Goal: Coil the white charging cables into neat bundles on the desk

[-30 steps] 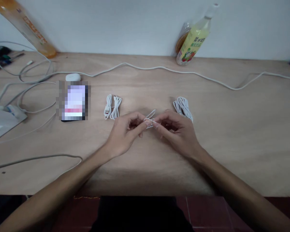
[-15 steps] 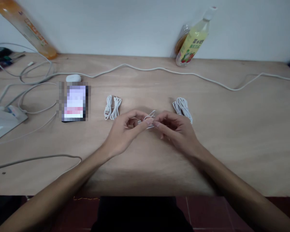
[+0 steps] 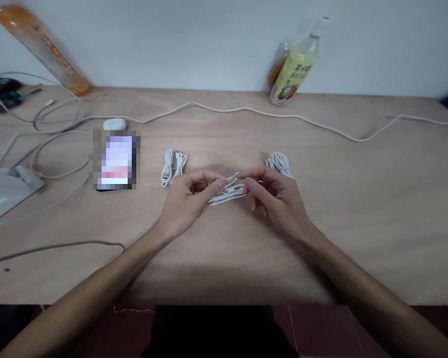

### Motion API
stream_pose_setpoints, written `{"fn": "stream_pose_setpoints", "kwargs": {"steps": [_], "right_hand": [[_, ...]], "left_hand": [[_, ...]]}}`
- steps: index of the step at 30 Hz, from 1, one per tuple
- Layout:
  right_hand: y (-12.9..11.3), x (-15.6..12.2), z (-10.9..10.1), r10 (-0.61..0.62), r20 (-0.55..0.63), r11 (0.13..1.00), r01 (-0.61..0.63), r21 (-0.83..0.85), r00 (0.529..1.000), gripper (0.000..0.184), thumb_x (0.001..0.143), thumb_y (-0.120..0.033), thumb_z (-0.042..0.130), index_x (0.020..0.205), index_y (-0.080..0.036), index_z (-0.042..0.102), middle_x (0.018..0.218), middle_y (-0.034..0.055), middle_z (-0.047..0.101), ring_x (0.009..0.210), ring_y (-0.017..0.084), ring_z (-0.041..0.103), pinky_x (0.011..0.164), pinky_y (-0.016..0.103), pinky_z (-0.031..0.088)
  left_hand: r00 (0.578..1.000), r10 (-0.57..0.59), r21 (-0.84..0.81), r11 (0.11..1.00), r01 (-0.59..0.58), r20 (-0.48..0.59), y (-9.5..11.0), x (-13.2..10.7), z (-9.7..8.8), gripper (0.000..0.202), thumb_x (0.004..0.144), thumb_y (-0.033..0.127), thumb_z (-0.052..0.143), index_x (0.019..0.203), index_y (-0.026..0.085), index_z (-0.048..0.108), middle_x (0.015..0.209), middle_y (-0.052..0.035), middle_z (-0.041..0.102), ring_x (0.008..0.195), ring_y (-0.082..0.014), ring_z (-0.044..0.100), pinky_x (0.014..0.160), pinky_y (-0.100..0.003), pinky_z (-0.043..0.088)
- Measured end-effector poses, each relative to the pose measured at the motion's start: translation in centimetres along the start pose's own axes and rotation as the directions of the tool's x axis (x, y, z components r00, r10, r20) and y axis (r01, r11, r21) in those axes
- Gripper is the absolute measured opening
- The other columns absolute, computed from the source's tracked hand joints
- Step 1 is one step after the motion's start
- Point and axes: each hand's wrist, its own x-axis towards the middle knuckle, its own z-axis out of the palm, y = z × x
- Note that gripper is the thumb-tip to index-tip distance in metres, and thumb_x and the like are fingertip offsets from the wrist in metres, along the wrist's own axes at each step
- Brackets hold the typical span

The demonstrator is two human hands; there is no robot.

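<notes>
A folded white cable [image 3: 229, 191] sits between both my hands above the middle of the wooden table [image 3: 358, 209]. My left hand [image 3: 188, 201] pinches its left end with curled fingers. My right hand [image 3: 278, 199] grips the right end, fingers closed round it. A bundled white cable [image 3: 172, 166] with a USB plug lies just left of my left hand. Another coiled white cable [image 3: 280, 163] lies behind my right hand, partly hidden by it.
A phone [image 3: 115, 160] lies at the left with a white earbud case [image 3: 114, 124] behind it. A long white cord [image 3: 246, 110] runs across the back. Two bottles [image 3: 291, 69] [image 3: 41, 49] lean on the wall. Loose cords and a white adapter [image 3: 7, 181] crowd the far left.
My hands have drawn slightly apart, and the folded cable now shows longer between them. The view has tilted down a little.
</notes>
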Motion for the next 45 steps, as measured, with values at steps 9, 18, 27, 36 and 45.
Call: {"fn": "stream_pose_setpoints", "kwargs": {"steps": [9,18,27,36,45], "right_hand": [[-0.4,-0.5,0.8,0.044,0.145,0.995,-0.057,0.087,0.988,0.027,0.096,-0.049,0.084,0.096,-0.022,0.078,0.064,-0.0072,0.057,0.045,0.008,0.046,0.04,0.023,0.037],[-0.1,-0.6,1.0,0.089,0.106,0.985,-0.103,0.139,0.99,0.028,0.094,-0.048,0.086,0.088,-0.023,0.077,0.073,-0.0031,0.068,0.044,0.007,0.049,0.036,0.023,0.035],[0.0,-0.1,0.0,-0.102,-0.24,0.989,0.073,-0.127,0.966,0.018,0.097,-0.038,0.078,0.09,-0.021,0.08,0.063,-0.0054,0.065,0.04,0.009,0.052,0.038,0.023,0.04],[1.6,0.3,-0.7,-0.242,-0.341,0.847,0.027,-0.53,0.908,0.026,0.099,-0.037,0.07,0.102,-0.023,0.091,0.055,-0.0032,0.069,0.042,0.013,0.055,0.051,0.029,0.045],[2.5,0.5,-1.2,-0.371,-0.229,0.664,0.084,-0.743,0.9,0.026,0.101,-0.034,0.063,0.097,-0.023,0.086,0.055,-0.002,0.066,0.048,0.016,0.058,0.06,0.03,0.046]], "left_hand": [[0.992,0.124,0.039,0.992,-0.123,-0.037,-0.4,-0.5,0.5,0.014,0.095,0.033,0.081,0.094,0.02,0.084,0.072,-0.0004,0.079,0.039,-0.0057,0.045,0.037,-0.021,0.031],[0.969,0.239,0.23,0.948,-0.218,-0.065,-0.9,-0.8,0.5,0.013,0.096,0.033,0.081,0.096,0.021,0.086,0.079,-0.0017,0.082,0.057,-0.011,0.056,0.049,-0.024,0.037],[0.878,0.474,0.578,0.735,-0.354,-0.065,-1.5,0.0,-0.6,0.013,0.101,0.026,0.072,0.092,0.02,0.08,0.084,-0.0018,0.079,0.074,-0.0166,0.068,0.071,-0.029,0.053],[0.84,0.483,0.698,0.513,-0.5,0.247,-3.0,0.0,-0.6,0.008,0.099,0.023,0.076,0.106,0.018,0.074,0.112,-0.0109,0.078,0.104,-0.0281,0.073,0.093,-0.042,0.059],[0.917,0.395,0.656,0.679,-0.331,0.054,-2.2,-0.1,-0.6,0.009,0.097,0.019,0.075,0.088,0.019,0.074,0.087,-0.0032,0.076,0.074,-0.0182,0.067,0.073,-0.03,0.053]]}}
